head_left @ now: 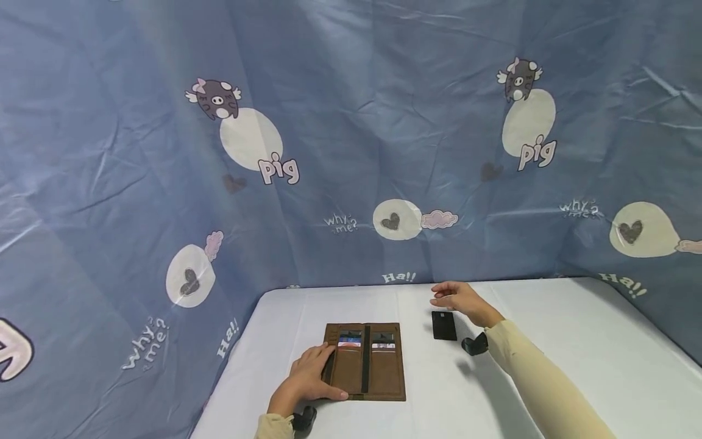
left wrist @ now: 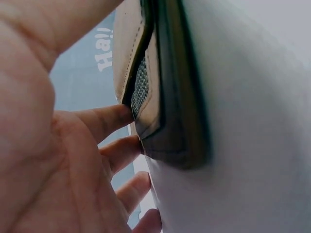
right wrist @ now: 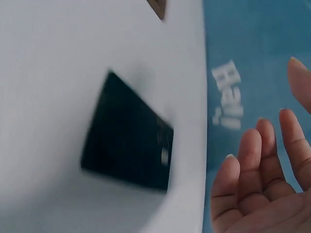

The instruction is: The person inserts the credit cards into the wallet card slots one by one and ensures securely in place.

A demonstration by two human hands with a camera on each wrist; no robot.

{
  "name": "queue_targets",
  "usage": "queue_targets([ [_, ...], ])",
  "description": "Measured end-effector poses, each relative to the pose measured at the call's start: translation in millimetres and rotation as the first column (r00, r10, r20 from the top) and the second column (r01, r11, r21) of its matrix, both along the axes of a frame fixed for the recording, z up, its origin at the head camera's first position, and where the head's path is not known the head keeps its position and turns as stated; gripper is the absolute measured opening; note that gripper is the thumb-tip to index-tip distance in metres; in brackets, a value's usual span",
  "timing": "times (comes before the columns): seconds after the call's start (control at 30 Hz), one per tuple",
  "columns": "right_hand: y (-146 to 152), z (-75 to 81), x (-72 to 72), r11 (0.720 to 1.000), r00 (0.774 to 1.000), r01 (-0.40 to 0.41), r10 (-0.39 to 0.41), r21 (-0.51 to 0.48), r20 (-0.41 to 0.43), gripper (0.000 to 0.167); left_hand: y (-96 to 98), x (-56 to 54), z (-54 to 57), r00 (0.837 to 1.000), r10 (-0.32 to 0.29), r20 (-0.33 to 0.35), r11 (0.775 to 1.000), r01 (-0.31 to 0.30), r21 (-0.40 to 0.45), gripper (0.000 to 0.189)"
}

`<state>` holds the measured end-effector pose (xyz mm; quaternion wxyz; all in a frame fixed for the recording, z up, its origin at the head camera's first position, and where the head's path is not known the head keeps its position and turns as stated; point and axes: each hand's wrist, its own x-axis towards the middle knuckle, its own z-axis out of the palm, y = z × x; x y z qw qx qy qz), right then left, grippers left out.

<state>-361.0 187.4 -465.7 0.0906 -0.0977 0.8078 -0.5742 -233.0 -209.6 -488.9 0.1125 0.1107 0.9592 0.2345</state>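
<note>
A brown wallet [head_left: 384,372] lies unfolded on the white table, bank cards [head_left: 350,339] showing in its slots on both halves. My left hand [head_left: 311,375] rests at the wallet's left side, thumb along the near edge and fingertips at its left border. In the left wrist view those fingers [left wrist: 116,121] touch the wallet's [left wrist: 170,97] edge. To the right lies a black card [head_left: 444,326] with a small chip, flat on the table. My right hand [head_left: 463,303] hovers just beyond that card [right wrist: 129,141], fingers loosely bent and holding nothing.
The white table [head_left: 439,402] runs back to a blue printed curtain [head_left: 351,140], which hangs behind it and along both sides. A black wrist camera [head_left: 475,344] sits by the right sleeve, another black device [head_left: 304,419] by the left one.
</note>
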Motion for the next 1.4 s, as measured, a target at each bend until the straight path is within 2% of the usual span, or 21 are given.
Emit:
queue_targets([
  [0.2,24,-11.7,1.1,0.996,0.995,0.066,-0.07,0.053,0.069,0.058,-1.6,3.1,-5.0,1.0,0.004,0.007,1.0,-0.004,0.002,0.111],
  [0.4,30,-19.1,0.7,0.996,0.994,0.062,-0.068,0.07,0.084,0.063,0.0,-0.7,-1.6,1.0,0.0,-0.018,1.0,0.0,0.013,0.111],
  [0.57,28,-24.5,0.1,0.995,0.992,0.063,-0.072,0.083,0.107,0.064,1.4,-1.3,-1.7,1.0,-0.016,-0.013,1.0,0.016,0.015,0.112],
  [0.8,20,-29.7,1.0,0.987,0.991,-0.03,0.01,0.156,0.13,0.076,0.4,-0.6,-2.4,1.0,-0.009,-0.024,1.0,0.009,0.002,0.111],
  [0.97,16,-33.3,-0.7,0.987,0.994,-0.014,-0.003,0.159,0.107,0.081,-1.2,-0.4,1.0,1.0,0.001,-0.026,1.0,-0.001,-0.003,0.112],
  [1.07,16,-35.8,-1.4,0.987,0.994,-0.012,-0.005,0.159,0.105,0.082,-1.7,-0.6,1.8,1.0,0.008,-0.018,1.0,-0.008,-0.016,0.112],
  [1.2,16,-37.4,-0.8,0.983,0.994,-0.049,0.031,0.176,0.104,0.079,-1.9,-1.5,-0.4,1.0,0.011,-0.009,1.0,-0.011,-0.022,0.112],
  [1.4,16,-36.5,-1.7,0.966,0.991,-0.098,0.073,0.241,0.11,0.076,0.1,-2.8,-0.2,1.0,0.011,0.001,1.0,-0.011,-0.014,0.112],
])
